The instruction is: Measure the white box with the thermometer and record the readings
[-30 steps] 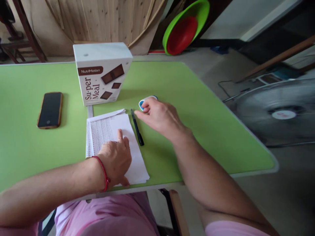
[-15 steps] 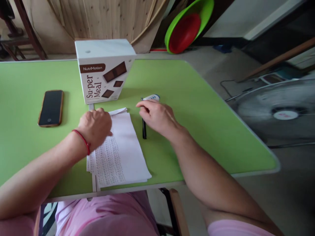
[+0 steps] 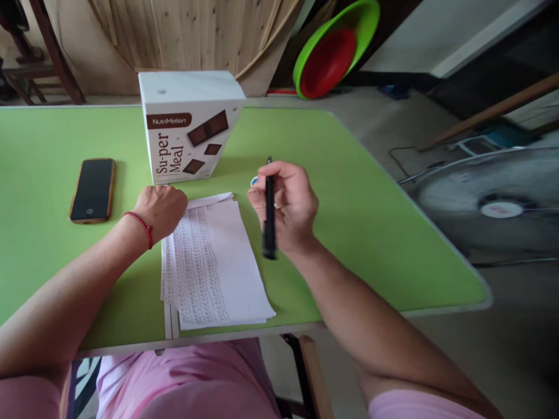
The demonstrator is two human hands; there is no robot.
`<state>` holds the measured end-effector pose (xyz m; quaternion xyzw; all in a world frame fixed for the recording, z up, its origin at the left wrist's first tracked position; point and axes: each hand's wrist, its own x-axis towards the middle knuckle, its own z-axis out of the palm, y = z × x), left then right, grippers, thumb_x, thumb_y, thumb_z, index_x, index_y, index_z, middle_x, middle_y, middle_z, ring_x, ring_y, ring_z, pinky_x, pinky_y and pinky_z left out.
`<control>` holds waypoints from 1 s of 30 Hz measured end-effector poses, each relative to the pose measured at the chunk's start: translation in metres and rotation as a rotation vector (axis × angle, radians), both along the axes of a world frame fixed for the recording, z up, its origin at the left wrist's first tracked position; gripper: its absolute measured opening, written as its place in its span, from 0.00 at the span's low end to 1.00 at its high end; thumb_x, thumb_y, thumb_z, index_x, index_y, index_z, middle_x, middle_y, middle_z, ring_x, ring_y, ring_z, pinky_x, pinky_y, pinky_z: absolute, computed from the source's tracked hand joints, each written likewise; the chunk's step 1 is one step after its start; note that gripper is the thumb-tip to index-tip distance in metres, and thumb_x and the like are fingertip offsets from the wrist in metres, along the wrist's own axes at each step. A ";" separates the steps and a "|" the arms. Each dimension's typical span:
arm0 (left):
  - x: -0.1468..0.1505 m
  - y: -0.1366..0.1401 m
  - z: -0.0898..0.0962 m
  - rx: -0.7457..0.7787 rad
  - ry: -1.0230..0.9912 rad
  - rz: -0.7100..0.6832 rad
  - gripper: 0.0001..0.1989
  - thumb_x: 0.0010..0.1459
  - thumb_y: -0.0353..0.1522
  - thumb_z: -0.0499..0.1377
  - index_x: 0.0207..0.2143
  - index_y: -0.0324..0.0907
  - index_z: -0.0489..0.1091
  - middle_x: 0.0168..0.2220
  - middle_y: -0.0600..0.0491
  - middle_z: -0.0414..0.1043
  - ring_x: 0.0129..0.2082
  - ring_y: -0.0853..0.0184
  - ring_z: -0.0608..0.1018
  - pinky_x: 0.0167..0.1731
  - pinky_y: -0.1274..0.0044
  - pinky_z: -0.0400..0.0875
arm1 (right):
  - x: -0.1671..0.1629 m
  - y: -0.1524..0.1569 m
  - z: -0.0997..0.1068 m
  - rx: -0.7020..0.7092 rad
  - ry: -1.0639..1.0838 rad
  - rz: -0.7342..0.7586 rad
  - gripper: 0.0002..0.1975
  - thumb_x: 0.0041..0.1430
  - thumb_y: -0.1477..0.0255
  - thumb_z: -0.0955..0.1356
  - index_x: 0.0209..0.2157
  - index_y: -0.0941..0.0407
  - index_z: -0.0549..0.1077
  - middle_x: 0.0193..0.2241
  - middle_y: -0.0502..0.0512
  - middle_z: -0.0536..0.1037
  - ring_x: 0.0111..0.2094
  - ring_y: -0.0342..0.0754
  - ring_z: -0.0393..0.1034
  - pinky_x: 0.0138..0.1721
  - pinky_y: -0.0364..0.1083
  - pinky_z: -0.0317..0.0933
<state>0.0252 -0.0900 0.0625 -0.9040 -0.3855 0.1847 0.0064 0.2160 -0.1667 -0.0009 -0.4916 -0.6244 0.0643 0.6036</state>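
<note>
My right hand [image 3: 290,206] holds a black pen [image 3: 269,218] between thumb and fingers, raised above the table to the right of the papers. The pen points roughly up and down in view, a little blurred at its lower end. Behind that hand, a white and blue object [image 3: 254,181] lies on the table, mostly hidden. My left hand [image 3: 161,209], with a red cord bracelet on its wrist, rests closed at the upper left corner of a stack of paper [image 3: 238,273]. Handwritten lines fill the left part of the top sheet. No object shows in the left hand.
A white box [image 3: 186,90] printed with chocolate bars stands beyond the papers on the green table [image 3: 349,233]. To the left lies a phone [image 3: 93,191] in a brown case. A fan [image 3: 502,209] stands off the table's right side, and green and red basins [image 3: 329,61] lean behind.
My right hand has picked the pen up from the table and turned, fingers curled around it. My left hand has shifted slightly up and left, uncovering more of the writing.
</note>
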 end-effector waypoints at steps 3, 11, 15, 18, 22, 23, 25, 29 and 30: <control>0.002 0.000 -0.008 0.065 -0.038 -0.025 0.17 0.59 0.19 0.45 0.41 0.31 0.72 0.39 0.38 0.74 0.41 0.51 0.78 0.33 0.69 0.71 | -0.013 -0.002 -0.004 -0.067 0.093 0.052 0.12 0.66 0.59 0.63 0.42 0.50 0.71 0.24 0.46 0.66 0.24 0.41 0.63 0.27 0.44 0.62; 0.013 -0.029 -0.004 0.087 -0.071 -0.063 0.12 0.64 0.24 0.49 0.43 0.30 0.70 0.42 0.39 0.70 0.38 0.55 0.78 0.29 0.72 0.69 | -0.019 0.004 -0.017 -0.193 0.254 0.045 0.07 0.60 0.67 0.66 0.36 0.53 0.74 0.21 0.46 0.70 0.23 0.41 0.65 0.26 0.44 0.61; 0.018 -0.052 -0.001 -0.070 -0.030 -0.263 0.33 0.57 0.46 0.63 0.53 0.27 0.66 0.52 0.34 0.68 0.39 0.52 0.79 0.35 0.69 0.73 | -0.017 0.010 -0.021 -0.209 0.354 -0.021 0.04 0.52 0.70 0.70 0.31 0.54 0.71 0.19 0.44 0.68 0.20 0.39 0.61 0.23 0.43 0.57; 0.021 -0.060 -0.003 -0.138 0.060 -0.273 0.53 0.48 0.55 0.64 0.62 0.22 0.55 0.65 0.22 0.48 0.42 0.50 0.79 0.38 0.68 0.74 | -0.016 0.015 -0.023 -0.204 0.433 -0.020 0.06 0.49 0.71 0.70 0.29 0.53 0.69 0.17 0.42 0.66 0.18 0.39 0.59 0.22 0.42 0.56; 0.023 -0.062 -0.004 -0.174 0.115 -0.234 0.57 0.51 0.57 0.60 0.66 0.21 0.47 0.66 0.20 0.36 0.43 0.48 0.79 0.37 0.69 0.74 | -0.017 0.015 -0.021 -0.249 0.472 0.009 0.05 0.48 0.72 0.69 0.29 0.53 0.68 0.15 0.41 0.67 0.16 0.39 0.60 0.20 0.42 0.57; 0.023 -0.063 -0.004 -0.174 0.120 -0.229 0.57 0.51 0.57 0.60 0.66 0.21 0.47 0.66 0.20 0.35 0.44 0.48 0.79 0.37 0.69 0.74 | -0.017 0.015 -0.020 -0.270 0.465 0.005 0.05 0.48 0.72 0.69 0.28 0.53 0.67 0.14 0.41 0.67 0.16 0.39 0.61 0.21 0.42 0.57; 0.023 -0.063 -0.003 -0.178 0.122 -0.228 0.55 0.52 0.56 0.60 0.66 0.22 0.47 0.66 0.20 0.35 0.44 0.48 0.79 0.38 0.69 0.74 | -0.018 0.014 -0.020 -0.307 0.438 0.004 0.04 0.49 0.72 0.68 0.27 0.53 0.67 0.14 0.42 0.67 0.17 0.39 0.61 0.21 0.42 0.57; 0.023 -0.065 -0.003 -0.182 0.123 -0.241 0.52 0.55 0.54 0.60 0.66 0.23 0.48 0.67 0.23 0.35 0.45 0.48 0.78 0.39 0.69 0.74 | -0.018 0.013 -0.021 -0.345 0.374 0.022 0.03 0.48 0.73 0.67 0.27 0.54 0.67 0.15 0.42 0.67 0.17 0.39 0.60 0.21 0.42 0.56; 0.023 -0.065 -0.002 -0.180 0.123 -0.244 0.51 0.55 0.54 0.60 0.66 0.23 0.49 0.66 0.23 0.36 0.45 0.48 0.78 0.38 0.69 0.74 | -0.018 0.013 -0.022 -0.356 0.360 0.017 0.04 0.47 0.73 0.67 0.28 0.54 0.68 0.16 0.42 0.67 0.18 0.39 0.60 0.21 0.42 0.56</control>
